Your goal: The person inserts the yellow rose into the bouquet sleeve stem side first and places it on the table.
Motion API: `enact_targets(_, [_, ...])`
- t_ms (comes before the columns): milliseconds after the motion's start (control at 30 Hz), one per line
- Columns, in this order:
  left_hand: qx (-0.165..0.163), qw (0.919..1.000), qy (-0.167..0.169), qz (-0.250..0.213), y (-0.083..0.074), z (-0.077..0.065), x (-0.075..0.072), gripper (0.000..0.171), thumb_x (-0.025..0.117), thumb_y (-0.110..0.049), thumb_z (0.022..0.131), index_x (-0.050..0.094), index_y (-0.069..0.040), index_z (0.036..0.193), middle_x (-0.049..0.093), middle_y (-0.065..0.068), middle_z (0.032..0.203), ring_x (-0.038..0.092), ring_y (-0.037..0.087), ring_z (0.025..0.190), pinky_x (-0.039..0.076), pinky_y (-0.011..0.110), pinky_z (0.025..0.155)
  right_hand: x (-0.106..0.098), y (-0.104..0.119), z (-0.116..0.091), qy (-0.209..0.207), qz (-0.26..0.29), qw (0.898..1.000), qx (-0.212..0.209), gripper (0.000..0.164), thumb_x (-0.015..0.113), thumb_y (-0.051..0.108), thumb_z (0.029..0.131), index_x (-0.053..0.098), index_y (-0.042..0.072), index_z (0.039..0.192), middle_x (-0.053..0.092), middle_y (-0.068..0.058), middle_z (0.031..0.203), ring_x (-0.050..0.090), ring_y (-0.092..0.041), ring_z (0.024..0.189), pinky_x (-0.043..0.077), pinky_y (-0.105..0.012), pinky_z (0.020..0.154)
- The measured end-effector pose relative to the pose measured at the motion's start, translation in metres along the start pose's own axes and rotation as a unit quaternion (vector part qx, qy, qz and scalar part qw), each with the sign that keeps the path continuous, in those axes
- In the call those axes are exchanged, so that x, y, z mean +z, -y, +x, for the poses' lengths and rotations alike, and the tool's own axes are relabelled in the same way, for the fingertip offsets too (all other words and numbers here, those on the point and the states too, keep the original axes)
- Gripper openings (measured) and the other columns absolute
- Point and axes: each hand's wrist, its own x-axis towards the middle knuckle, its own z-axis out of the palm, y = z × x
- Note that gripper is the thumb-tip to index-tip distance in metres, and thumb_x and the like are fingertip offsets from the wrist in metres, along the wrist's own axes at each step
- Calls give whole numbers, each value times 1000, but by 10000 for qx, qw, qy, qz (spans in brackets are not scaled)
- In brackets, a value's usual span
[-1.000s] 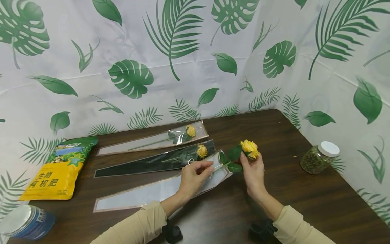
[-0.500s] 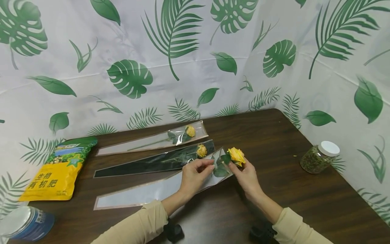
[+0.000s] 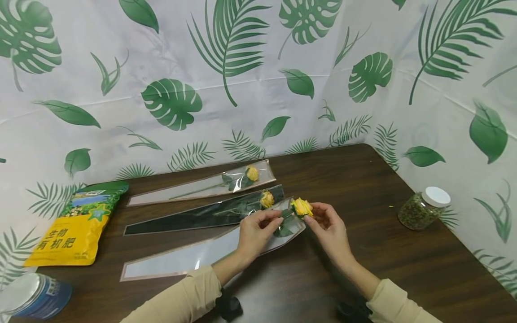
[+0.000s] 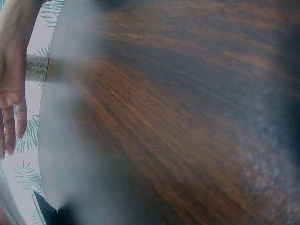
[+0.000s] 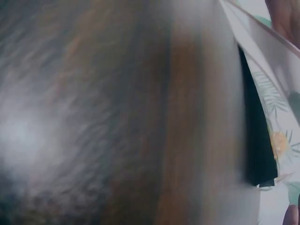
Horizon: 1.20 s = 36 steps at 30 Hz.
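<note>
A yellow rose (image 3: 301, 207) with green leaves has its stem inside the nearest clear flower sleeve (image 3: 169, 260), which has a white back. Its bloom stays just outside the sleeve's wide right end. My left hand (image 3: 254, 235) pinches the sleeve near that end, thumb against forefinger. My right hand (image 3: 333, 231) holds the rose at the bloom, its thumb at the base. The lower stem is hard to make out through the film. In the left wrist view the right hand (image 4: 11, 89) appears at the left edge; the right wrist view shows the sleeve's edge (image 5: 265, 40).
Behind lie a black-backed sleeve (image 3: 169, 223) and a white-backed sleeve (image 3: 161, 196), each containing a yellow rose. A yellow fertilizer bag (image 3: 68, 233) and a blue tin (image 3: 44, 296) are at the left. A white-lidded jar (image 3: 424, 208) stands at the right edge.
My right hand has moved left, sliding the rose's stem and leaves into the sleeve. The left hand has kept its pinch on the sleeve in nearly the same place.
</note>
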Motion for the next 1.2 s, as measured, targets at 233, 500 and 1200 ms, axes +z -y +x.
enact_targets(233, [49,10000,38,-29,-9,0,-2,11,71,4,78,72,6,88,72,16,83,59,7,66,47,15,60,-1,-4,-2,66,-575,9969,-539,36,66,-9,81,55,-5,115,62,-18,100,57,1,83,49,-14,69])
enact_targets(500, [201,9997,-87,71,-5,-2,1,11,71,3,78,72,3,89,72,13,86,60,6,67,49,17,61,-5,-7,-3,313,-1205,9898,-695,34,70,0,81,62,3,113,66,-9,102,58,-3,88,50,-16,72])
enact_targets(1200, [-74,9996,247,136,27,3,7,14,72,-9,81,74,-6,95,72,6,86,63,11,70,49,18,62,-8,-3,-9,1106,-897,9898,-3,24,56,11,94,65,7,116,58,-6,92,51,-6,77,48,-22,62])
